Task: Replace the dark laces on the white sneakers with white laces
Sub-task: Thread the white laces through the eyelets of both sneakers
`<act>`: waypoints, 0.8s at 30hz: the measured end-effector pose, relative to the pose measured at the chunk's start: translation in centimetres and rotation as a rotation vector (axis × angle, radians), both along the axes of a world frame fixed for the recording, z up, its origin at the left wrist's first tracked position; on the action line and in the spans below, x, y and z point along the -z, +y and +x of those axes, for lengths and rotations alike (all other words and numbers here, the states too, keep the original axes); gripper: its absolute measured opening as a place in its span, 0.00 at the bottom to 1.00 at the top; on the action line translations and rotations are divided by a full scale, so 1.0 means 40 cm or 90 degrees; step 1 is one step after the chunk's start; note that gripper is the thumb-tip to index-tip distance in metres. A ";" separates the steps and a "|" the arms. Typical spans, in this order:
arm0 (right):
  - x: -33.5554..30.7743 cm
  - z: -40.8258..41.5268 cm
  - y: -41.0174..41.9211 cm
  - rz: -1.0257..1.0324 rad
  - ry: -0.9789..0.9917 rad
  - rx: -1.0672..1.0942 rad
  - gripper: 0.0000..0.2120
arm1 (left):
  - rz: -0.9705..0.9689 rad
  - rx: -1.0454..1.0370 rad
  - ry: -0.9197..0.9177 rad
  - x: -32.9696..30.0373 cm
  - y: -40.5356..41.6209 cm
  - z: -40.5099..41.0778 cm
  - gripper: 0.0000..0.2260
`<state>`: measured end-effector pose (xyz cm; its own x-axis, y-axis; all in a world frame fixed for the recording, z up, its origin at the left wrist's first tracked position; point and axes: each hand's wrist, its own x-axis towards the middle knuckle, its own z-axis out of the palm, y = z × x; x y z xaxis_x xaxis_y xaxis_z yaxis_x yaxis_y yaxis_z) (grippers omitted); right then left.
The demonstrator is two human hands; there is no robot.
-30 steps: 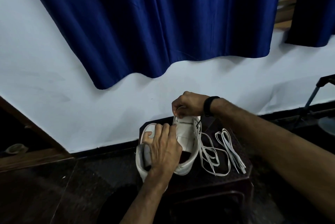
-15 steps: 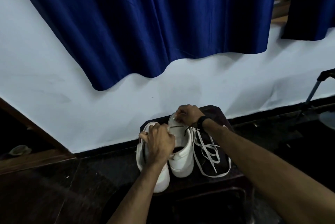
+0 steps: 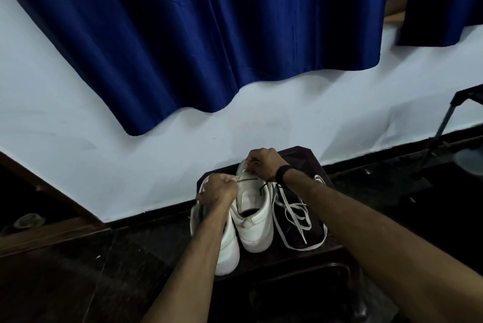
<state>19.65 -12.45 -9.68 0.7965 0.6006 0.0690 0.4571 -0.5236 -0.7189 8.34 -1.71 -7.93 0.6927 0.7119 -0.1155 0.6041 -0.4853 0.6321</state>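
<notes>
While the right hand (image 3: 262,164) curls its fingers at the toe end of the right-hand sneaker (image 3: 254,214), pinching something there too small to make out, the left hand (image 3: 218,190) grips that shoe's left edge. A short dark lace (image 3: 264,186) shows near the eyelets. Both white sneakers stand side by side on a dark stool (image 3: 308,254), the other sneaker (image 3: 227,249) partly under the left forearm. Loose white laces (image 3: 295,214) lie just beside them, to the right. Behind hangs a blue curtain (image 3: 209,35).

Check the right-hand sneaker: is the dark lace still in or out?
Still in: a dark lace crosses the sneaker near the toe, between both hands.
</notes>
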 end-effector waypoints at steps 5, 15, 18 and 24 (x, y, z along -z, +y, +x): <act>-0.035 0.019 0.009 -0.078 -0.061 -0.088 0.08 | 0.042 0.016 -0.028 0.001 -0.004 -0.009 0.09; -0.086 0.056 0.076 -0.235 -0.121 -0.281 0.09 | 0.105 0.045 -0.112 0.038 0.002 -0.023 0.08; -0.098 0.071 0.090 -0.279 -0.099 -0.329 0.10 | 0.113 0.038 -0.110 0.037 -0.001 -0.024 0.08; -0.124 0.093 0.113 -0.326 -0.041 -0.413 0.10 | 0.127 0.031 -0.099 0.037 -0.004 -0.024 0.08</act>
<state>23.36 -7.95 -4.74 0.2848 0.9091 -0.3040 0.8133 -0.3970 -0.4253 7.37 -1.87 -9.42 0.7250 0.6756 0.1340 0.4806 -0.6357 0.6041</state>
